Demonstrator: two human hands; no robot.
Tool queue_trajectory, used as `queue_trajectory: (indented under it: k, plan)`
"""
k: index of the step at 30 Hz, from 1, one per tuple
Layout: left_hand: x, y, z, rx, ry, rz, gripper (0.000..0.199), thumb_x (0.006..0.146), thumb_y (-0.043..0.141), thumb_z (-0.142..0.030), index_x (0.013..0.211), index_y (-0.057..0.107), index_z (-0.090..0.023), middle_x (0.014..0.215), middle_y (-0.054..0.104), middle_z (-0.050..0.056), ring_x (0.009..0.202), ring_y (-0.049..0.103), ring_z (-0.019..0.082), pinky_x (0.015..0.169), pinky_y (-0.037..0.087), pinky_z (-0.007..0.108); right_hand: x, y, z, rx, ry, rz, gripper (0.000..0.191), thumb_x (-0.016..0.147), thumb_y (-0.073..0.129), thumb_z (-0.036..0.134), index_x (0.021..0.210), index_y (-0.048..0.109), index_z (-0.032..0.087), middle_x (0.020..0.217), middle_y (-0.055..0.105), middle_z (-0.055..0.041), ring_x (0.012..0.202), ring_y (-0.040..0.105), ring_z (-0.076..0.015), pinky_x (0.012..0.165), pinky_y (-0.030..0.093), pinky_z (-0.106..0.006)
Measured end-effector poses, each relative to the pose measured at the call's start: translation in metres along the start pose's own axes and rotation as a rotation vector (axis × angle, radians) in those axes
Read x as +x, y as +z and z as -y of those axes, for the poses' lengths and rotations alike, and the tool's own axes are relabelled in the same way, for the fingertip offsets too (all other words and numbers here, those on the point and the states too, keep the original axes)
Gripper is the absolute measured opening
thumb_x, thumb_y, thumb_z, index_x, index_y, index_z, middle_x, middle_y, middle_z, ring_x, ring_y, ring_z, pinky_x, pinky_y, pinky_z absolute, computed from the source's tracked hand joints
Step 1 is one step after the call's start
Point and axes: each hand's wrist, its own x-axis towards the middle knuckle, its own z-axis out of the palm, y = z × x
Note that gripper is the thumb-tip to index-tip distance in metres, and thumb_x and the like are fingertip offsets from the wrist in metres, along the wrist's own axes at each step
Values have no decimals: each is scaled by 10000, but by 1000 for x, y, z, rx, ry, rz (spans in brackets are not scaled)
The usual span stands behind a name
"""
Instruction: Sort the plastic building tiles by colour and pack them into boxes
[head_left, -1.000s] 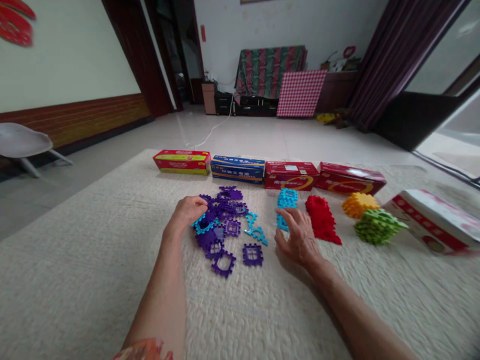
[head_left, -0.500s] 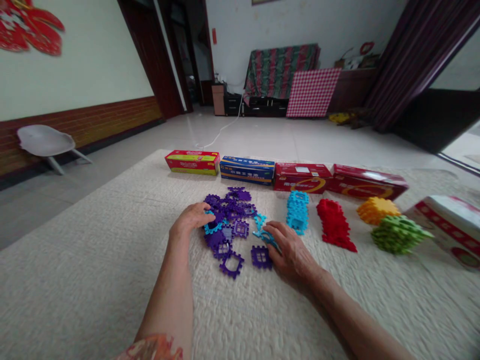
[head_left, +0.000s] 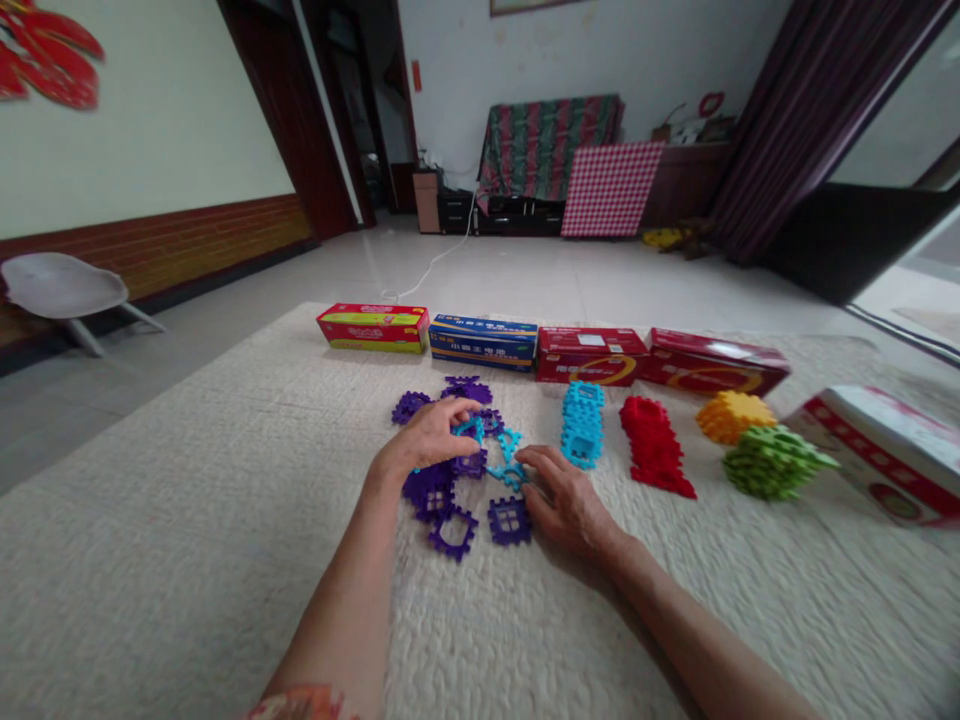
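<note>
1. While a pale chair [head_left: 64,285] stands on the floor [head_left: 247,290] at far left, the other items noted here rest on, or just above, a cream mat [head_left: 225,510].
2. Red-and-yellow box [head_left: 373,328]: first in the row along the mat's far side.
3. Left hand [head_left: 435,435]: above the purple pile [head_left: 424,487], thumb and fingers drawn close together about a cyan piece [head_left: 470,430], which they partly hide. The pile's loose toothed pieces spread beneath and around the hand.
4. Purple ring [head_left: 459,552]: flat, at the near end of the pile.
5. Blue box [head_left: 484,342]: second in the row, beyond the pile.
6. Upper triangle [head_left: 509,446] and lower triangle [head_left: 513,474]: both cyan, between the two hands.
7. Purple window [head_left: 496,525]: flat, just beside the right thumb.
8. Right hand [head_left: 566,500]: low over the mat, fingers half curled and thumb apart; fingertips reach the lower triangle, though whether they grip it cannot be told.
9. Cyan stack [head_left: 583,425]: beyond the right hand, with a red box [head_left: 591,355] behind.
10. Red stack [head_left: 656,447]: right of the cyan, lying lengthwise.
11. Maroon box [head_left: 716,362]: last in the row.
12. Yellow stack [head_left: 735,415], then green stack [head_left: 776,462] nearer, and white-and-red box [head_left: 889,450] at far right.
</note>
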Motion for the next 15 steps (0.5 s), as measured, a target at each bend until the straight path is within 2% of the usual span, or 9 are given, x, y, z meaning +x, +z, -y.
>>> queue_trajectory:
  k: [3, 7, 11, 15]
  plan:
    - [4, 21, -18, 93, 109, 104, 569, 660, 687, -287, 1219, 625, -202, 1055, 650, 68, 957, 607, 228, 861, 480, 331, 0, -2, -2, -10, 24, -57, 367, 832, 484, 80, 1167, 540, 218, 1106, 614, -101, 1020, 607, -223, 880, 509, -399]
    - [4, 40, -34, 114, 175, 219, 601, 679, 646, -251, 1273, 582, -188, 1120, 647, 92, 1025, 605, 254, 904, 468, 340, 0, -5, -3, -9, 13, -106, 469, 762, 484, 36, 1187, 528, 229, 1141, 597, -95, 1058, 592, -229, 900, 500, -410]
    - [4, 39, -32, 106, 199, 273, 710, 672, 642, -238, 1364, 495, -182, 1268, 592, 116, 1134, 571, 270, 974, 439, 355, 0, -6, -5, -9, 4, -86, 552, 694, 461, -9, 1190, 526, 222, 1172, 582, -98, 1089, 575, -226, 930, 487, -410]
    - [4, 28, -24, 135, 170, 275, 642, 691, 585, -192, 1330, 526, -184, 1247, 611, 97, 1127, 578, 246, 965, 444, 328, 2, -8, -2, -22, -51, 40, 500, 726, 514, 35, 1197, 545, 203, 1239, 569, -116, 1158, 538, -245, 984, 454, -429]
